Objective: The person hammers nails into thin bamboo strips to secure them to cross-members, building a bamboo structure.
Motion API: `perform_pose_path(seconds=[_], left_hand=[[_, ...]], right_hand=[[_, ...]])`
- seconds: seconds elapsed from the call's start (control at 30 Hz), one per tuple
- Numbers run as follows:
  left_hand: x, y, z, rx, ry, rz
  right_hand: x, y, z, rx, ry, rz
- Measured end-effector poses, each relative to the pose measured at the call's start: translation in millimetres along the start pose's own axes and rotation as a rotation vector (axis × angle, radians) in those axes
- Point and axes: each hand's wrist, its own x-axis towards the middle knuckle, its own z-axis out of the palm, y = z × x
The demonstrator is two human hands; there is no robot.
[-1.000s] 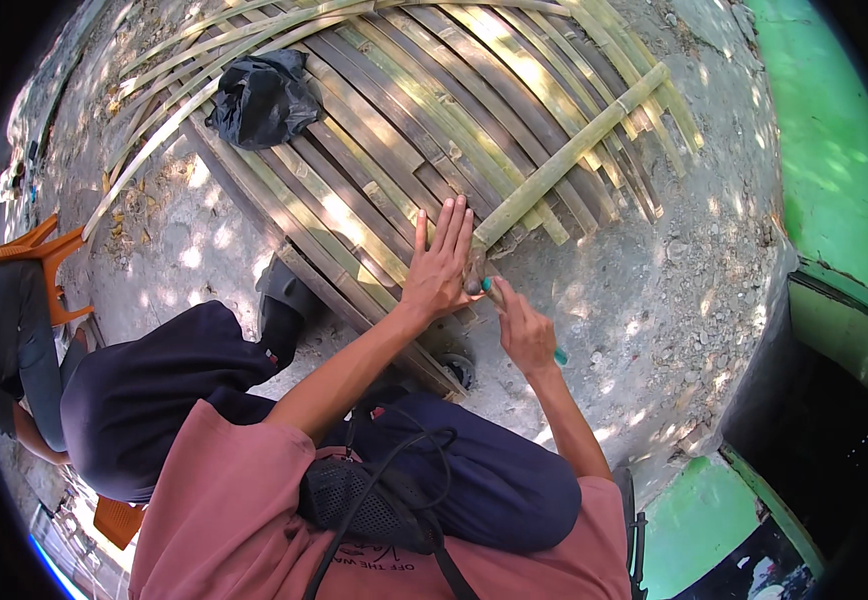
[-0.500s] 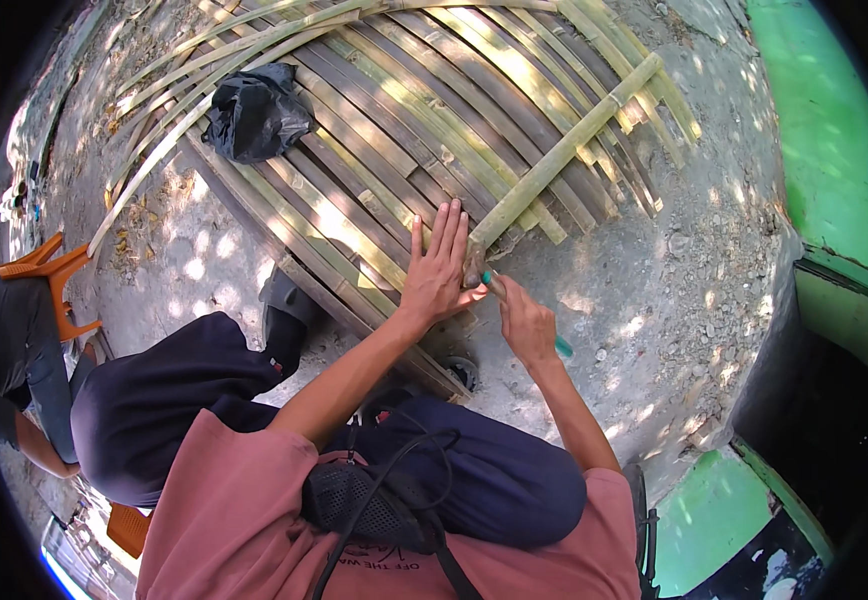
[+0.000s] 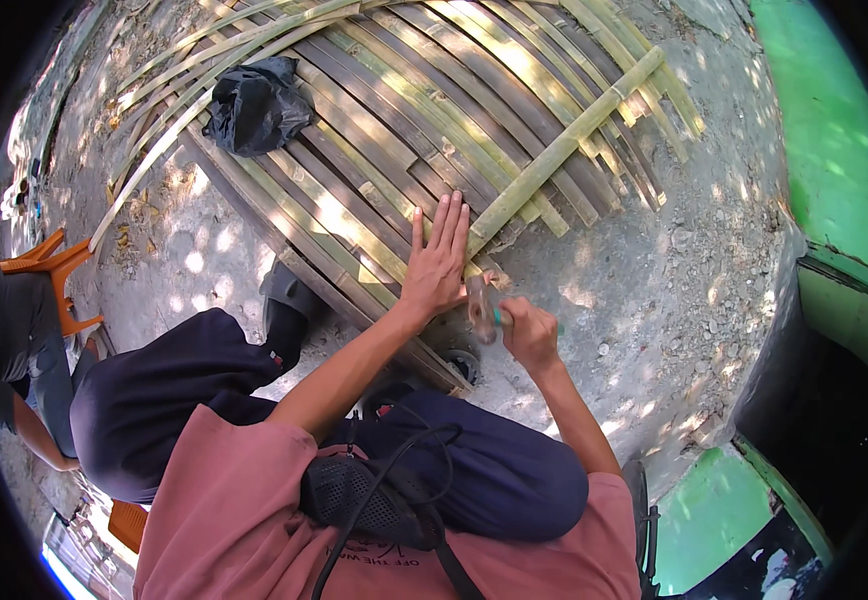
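1. Head view: outdoors, sun-dappled gravel ground [image 3: 654, 300], a green wall [image 3: 834, 150] at right, an orange chair [image 3: 49, 275] at left.
2. My tool [image 3: 481, 308] is blurred; its head is hard to make out.
3. The woven bamboo mat [image 3: 404, 130] lies far of my knees, with pale green and brown slats.
4. My left hand [image 3: 436, 265] presses flat and open on its near edge; my right hand [image 3: 529, 333] is closed around the tool's teal handle.

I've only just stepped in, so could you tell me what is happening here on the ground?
A person crouches on bare ground at the edge of a woven bamboo panel. The left hand lies flat, fingers spread, on the strips beside a round bamboo pole laid across them. The right hand is closed on a green-handled tool, blurred, right at the panel's edge. A black bag sits on the panel farther off.
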Motion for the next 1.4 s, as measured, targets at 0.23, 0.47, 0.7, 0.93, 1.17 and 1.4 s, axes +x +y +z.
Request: perform_pose_path(seconds=[0.23, 0.47, 0.7, 0.93, 1.17, 1.4], left_hand=[[1, -1, -4, -0.101, 0.03, 0.019], [0, -3, -2, -0.135, 0.026, 0.013], [-1, -4, -6, -0.014, -0.026, 0.009], [-3, 0, -5, -0.22, 0.044, 0.038], [-4, 0, -6, -0.216, 0.044, 0.024], [2, -3, -2, 0.02, 0.002, 0.023]], right_hand=[[24, -24, -5, 0.028, 0.129, 0.315], [18, -30, -13, 0.005, 0.075, -0.1], [38, -37, -16, -0.055, 0.106, 0.145], [27, -16, -3, -0.206, -0.112, 0.26], [27, -10, 2, -0.146, -0.151, 0.347], [19, -18, 2, -0.057, -0.084, 0.33]])
